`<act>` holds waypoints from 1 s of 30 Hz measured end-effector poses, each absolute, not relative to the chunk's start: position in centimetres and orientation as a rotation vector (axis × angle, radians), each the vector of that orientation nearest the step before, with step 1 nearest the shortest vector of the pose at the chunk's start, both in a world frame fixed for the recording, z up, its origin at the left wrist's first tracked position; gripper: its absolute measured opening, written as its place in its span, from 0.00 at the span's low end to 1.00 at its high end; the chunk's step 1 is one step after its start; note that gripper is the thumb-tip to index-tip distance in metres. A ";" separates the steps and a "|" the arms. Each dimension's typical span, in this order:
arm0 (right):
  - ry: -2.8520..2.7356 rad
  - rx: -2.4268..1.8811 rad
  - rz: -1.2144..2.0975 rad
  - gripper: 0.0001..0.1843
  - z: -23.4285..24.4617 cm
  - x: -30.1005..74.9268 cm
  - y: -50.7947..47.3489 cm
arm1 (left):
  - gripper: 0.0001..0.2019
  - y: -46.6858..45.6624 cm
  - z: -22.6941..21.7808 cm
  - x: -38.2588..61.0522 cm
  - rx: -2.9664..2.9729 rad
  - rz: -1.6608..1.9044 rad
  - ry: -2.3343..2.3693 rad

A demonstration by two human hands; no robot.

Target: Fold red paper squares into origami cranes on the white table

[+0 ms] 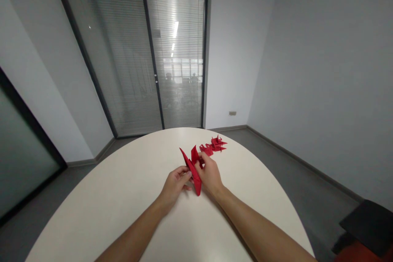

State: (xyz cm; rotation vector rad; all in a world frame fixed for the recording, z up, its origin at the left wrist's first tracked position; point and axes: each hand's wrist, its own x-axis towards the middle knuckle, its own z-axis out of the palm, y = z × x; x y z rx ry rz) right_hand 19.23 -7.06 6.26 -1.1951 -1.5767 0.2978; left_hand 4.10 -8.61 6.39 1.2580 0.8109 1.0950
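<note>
A folded red paper piece (193, 168) with pointed flaps is held between both hands above the white oval table (123, 196). My left hand (175, 183) pinches its lower left edge with closed fingers. My right hand (210, 174) grips its right side, fingers curled round the paper. Just beyond my right hand, a small cluster of finished red folded paper figures (215, 145) lies on the table.
The table's curved far edge faces a glass sliding door with blinds (147, 61). Grey floor surrounds the table. A dark chair or seat (368, 225) stands at the lower right. A wall socket (232, 113) sits low on the far wall.
</note>
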 end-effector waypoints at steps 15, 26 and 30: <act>-1.650 -1.182 0.310 0.12 6.3 19.2 -7.7 | 0.18 -8.0 5.9 4.2 1.325 1.184 0.831; -1.435 -1.088 0.308 0.10 6.4 19.5 -6.6 | 0.17 -7.8 5.6 3.3 1.027 1.290 0.846; -1.389 -1.046 0.290 0.10 6.2 19.8 -6.4 | 0.17 -7.4 5.2 3.1 0.957 1.284 0.865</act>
